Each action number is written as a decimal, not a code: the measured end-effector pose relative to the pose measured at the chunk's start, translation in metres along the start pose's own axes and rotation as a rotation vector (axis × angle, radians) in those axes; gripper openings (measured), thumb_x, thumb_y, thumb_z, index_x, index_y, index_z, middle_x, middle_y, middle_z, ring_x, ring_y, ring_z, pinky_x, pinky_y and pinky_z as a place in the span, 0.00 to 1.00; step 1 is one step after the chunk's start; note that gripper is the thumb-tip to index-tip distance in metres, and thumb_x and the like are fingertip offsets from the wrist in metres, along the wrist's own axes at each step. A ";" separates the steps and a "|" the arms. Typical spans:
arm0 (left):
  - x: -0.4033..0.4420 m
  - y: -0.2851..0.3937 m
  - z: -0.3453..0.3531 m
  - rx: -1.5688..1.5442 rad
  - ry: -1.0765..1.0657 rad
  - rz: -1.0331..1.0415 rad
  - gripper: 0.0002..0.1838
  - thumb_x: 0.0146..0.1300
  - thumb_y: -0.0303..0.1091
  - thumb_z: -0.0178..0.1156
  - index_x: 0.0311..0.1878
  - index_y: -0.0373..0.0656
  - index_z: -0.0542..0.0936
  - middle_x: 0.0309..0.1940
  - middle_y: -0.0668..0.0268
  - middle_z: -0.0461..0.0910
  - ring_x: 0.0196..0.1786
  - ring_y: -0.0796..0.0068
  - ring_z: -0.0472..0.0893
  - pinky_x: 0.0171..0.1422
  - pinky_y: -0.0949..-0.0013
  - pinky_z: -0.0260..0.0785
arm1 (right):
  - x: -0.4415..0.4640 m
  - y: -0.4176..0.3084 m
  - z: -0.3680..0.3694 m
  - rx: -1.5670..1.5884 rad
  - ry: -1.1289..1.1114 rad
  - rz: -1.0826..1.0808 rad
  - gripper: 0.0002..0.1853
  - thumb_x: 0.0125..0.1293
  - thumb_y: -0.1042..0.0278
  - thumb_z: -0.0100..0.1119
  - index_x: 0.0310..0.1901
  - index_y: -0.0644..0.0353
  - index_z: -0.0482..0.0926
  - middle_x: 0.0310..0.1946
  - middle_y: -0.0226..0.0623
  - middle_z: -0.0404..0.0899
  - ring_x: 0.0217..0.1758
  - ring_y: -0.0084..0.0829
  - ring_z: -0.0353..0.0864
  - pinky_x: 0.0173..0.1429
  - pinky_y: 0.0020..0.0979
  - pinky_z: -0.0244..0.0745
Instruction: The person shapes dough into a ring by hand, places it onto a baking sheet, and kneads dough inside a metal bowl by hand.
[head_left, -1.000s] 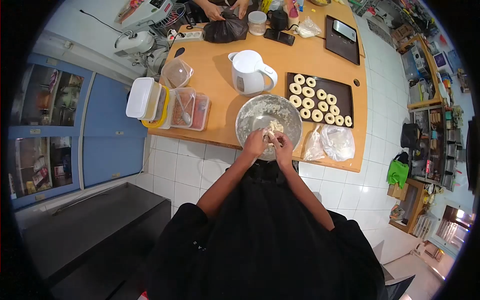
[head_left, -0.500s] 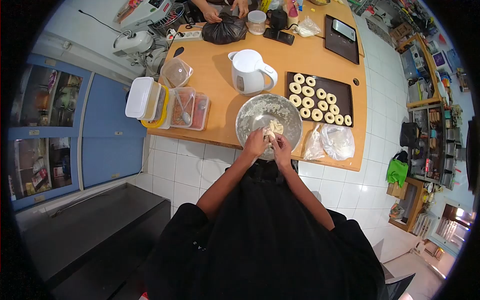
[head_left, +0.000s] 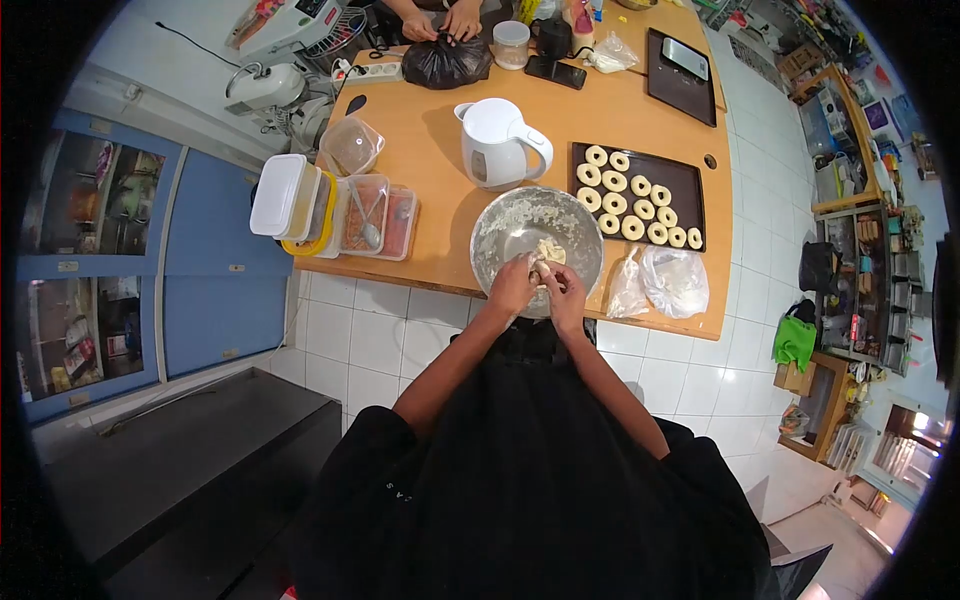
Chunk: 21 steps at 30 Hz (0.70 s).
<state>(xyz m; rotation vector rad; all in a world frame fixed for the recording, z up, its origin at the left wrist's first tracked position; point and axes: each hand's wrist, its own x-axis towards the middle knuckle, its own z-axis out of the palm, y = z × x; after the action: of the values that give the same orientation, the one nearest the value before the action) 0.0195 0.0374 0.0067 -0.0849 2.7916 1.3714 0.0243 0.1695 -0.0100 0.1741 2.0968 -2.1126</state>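
Note:
Both of my hands work over a metal bowl point(head_left: 487, 235) whose inner wall is smeared with dough. My left hand point(head_left: 513, 287) and my right hand point(head_left: 566, 293) are close together, fingers closed around a small piece of dough point(head_left: 541, 269). Behind the fingertips, more dough point(head_left: 550, 250) lies in the bowl. To the right, a dark baking tray point(head_left: 680, 180) bears several ring-shaped dough pieces point(head_left: 641, 185). A white electric kettle point(head_left: 492, 145) stands just beyond the bowl.
Stacked plastic containers point(head_left: 285, 200) and a lidless box with a spoon point(head_left: 364, 212) stand at the left. Plastic bags point(head_left: 675, 282) lie by the right front edge. At the far side, another person's hands point(head_left: 440, 22) hold a black plastic bag point(head_left: 447, 65). A phone point(head_left: 556, 71) lies nearby.
My fingers have closed further over the dough piece, so less of it shows. Across the table, the other person's hands have come together at the top of the black bag.

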 end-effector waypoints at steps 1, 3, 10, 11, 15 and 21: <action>0.001 -0.002 0.002 0.015 -0.010 -0.003 0.18 0.58 0.28 0.61 0.52 0.32 0.75 0.44 0.44 0.80 0.50 0.44 0.79 0.54 0.53 0.71 | 0.000 -0.005 0.000 -0.006 0.010 0.015 0.13 0.66 0.65 0.62 0.48 0.63 0.80 0.40 0.32 0.82 0.44 0.23 0.80 0.49 0.26 0.73; 0.003 -0.002 0.001 0.003 -0.054 -0.044 0.19 0.58 0.29 0.61 0.53 0.33 0.75 0.46 0.44 0.79 0.51 0.44 0.78 0.54 0.53 0.71 | 0.000 -0.003 0.000 -0.015 0.019 0.016 0.13 0.67 0.65 0.62 0.48 0.64 0.80 0.40 0.32 0.82 0.44 0.23 0.80 0.49 0.25 0.73; -0.002 -0.009 0.010 0.103 0.053 0.053 0.21 0.61 0.32 0.59 0.58 0.37 0.74 0.48 0.44 0.78 0.53 0.43 0.77 0.57 0.52 0.70 | 0.001 0.010 -0.002 0.107 -0.013 0.105 0.14 0.69 0.64 0.60 0.47 0.68 0.79 0.40 0.34 0.82 0.43 0.22 0.79 0.49 0.24 0.73; -0.001 -0.016 0.016 0.143 0.105 0.127 0.21 0.61 0.33 0.59 0.58 0.38 0.74 0.48 0.43 0.78 0.52 0.43 0.77 0.57 0.52 0.69 | 0.002 0.010 -0.003 0.102 -0.014 0.098 0.14 0.69 0.64 0.60 0.47 0.68 0.79 0.40 0.34 0.82 0.42 0.21 0.79 0.49 0.24 0.73; 0.004 0.003 -0.002 0.076 -0.098 -0.030 0.21 0.62 0.34 0.58 0.56 0.36 0.75 0.49 0.43 0.77 0.54 0.43 0.76 0.60 0.51 0.67 | 0.002 0.005 -0.003 0.120 0.021 0.109 0.14 0.69 0.63 0.59 0.47 0.67 0.79 0.39 0.32 0.82 0.41 0.22 0.78 0.48 0.24 0.73; 0.000 -0.003 0.007 0.071 0.020 0.018 0.19 0.61 0.32 0.58 0.54 0.35 0.76 0.48 0.43 0.77 0.53 0.44 0.76 0.58 0.52 0.68 | -0.005 0.002 0.000 0.214 0.007 0.203 0.15 0.69 0.62 0.60 0.49 0.65 0.78 0.39 0.31 0.81 0.42 0.22 0.78 0.48 0.24 0.73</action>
<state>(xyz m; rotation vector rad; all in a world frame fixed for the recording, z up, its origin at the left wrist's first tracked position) 0.0194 0.0410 -0.0002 -0.0718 2.8604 1.2811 0.0300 0.1697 -0.0107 0.4021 1.7680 -2.2084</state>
